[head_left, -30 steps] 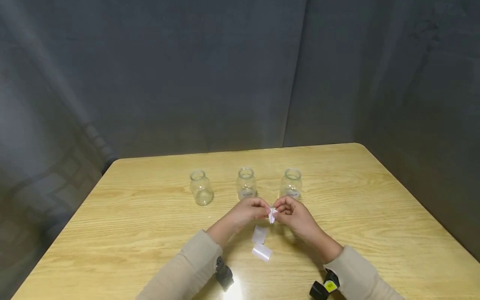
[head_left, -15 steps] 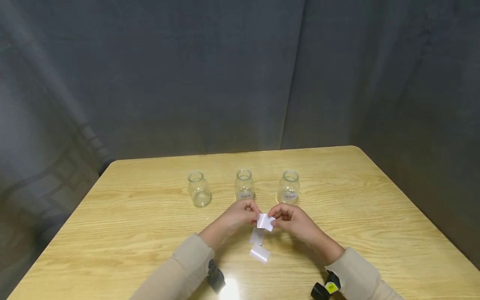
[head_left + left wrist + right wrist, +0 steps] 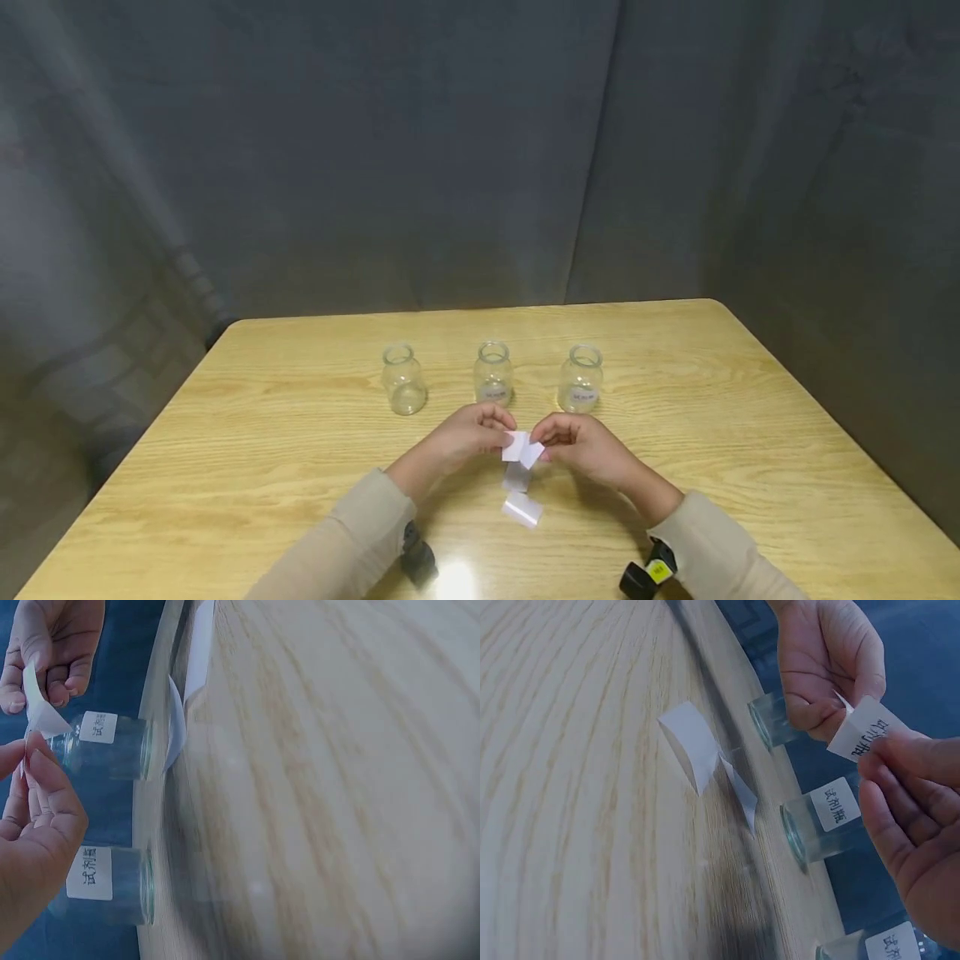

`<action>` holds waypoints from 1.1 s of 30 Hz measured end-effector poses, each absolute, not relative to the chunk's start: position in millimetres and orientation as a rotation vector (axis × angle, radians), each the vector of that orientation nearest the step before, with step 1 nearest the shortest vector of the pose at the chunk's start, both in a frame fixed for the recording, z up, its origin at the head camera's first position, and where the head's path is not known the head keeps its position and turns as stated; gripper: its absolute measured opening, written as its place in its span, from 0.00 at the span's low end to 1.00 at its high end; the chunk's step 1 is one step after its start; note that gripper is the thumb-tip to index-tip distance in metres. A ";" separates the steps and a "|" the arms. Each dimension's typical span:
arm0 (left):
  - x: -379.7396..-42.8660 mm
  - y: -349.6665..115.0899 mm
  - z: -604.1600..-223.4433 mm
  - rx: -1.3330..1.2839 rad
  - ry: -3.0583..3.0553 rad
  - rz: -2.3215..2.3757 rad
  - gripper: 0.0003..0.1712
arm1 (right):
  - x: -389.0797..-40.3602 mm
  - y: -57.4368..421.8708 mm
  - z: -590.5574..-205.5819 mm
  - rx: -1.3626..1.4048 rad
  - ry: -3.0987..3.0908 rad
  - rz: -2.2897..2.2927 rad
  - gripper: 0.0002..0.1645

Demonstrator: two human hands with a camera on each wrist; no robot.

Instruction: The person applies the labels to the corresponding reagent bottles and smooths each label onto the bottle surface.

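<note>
In the head view, my left hand (image 3: 472,435) and right hand (image 3: 588,447) meet over the table, pinching a white label (image 3: 532,454) with handwriting on it. The right wrist view shows the written side of the label (image 3: 866,733) between the right thumb and fingers, with a paper flap bent away from it toward the left hand (image 3: 831,667). Beyond the hands stand a labelled glass jar (image 3: 580,380) on the right, another labelled jar (image 3: 492,372) in the middle, and a jar (image 3: 404,380) at left with no label visible.
Two curled white paper slips lie on the table just below the hands: one slip (image 3: 516,477) partly under the held label, the other slip (image 3: 522,509) nearer the person. Grey curtains (image 3: 375,167) surround the wooden table (image 3: 285,433).
The crumpled-looking white paper between the hands has spread into two flat parts at an angle. Both hands have come slightly nearer the person, the left hand also shifting left. The jars stay put.
</note>
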State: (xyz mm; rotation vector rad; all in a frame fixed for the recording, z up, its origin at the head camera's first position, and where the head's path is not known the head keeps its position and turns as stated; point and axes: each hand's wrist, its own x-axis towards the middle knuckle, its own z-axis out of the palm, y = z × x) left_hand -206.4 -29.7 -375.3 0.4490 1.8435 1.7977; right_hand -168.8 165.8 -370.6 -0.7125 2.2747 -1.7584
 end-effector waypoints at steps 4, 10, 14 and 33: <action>-205.5 -32.8 -376.6 0.452 1.848 1.779 0.11 | -167.9 162.9 -371.0 -0.660 2.343 -1.746 0.07; -203.1 -38.6 -376.9 0.482 1.886 1.730 0.12 | -168.0 160.0 -372.5 -0.661 2.340 -1.804 0.06; -201.2 -44.0 -377.2 0.489 1.904 1.711 0.13 | -168.9 156.4 -372.6 -0.637 2.322 -1.824 0.05; -197.8 -86.6 -376.5 0.452 2.052 1.575 0.10 | -186.6 129.2 -366.3 -0.598 2.295 -1.789 0.09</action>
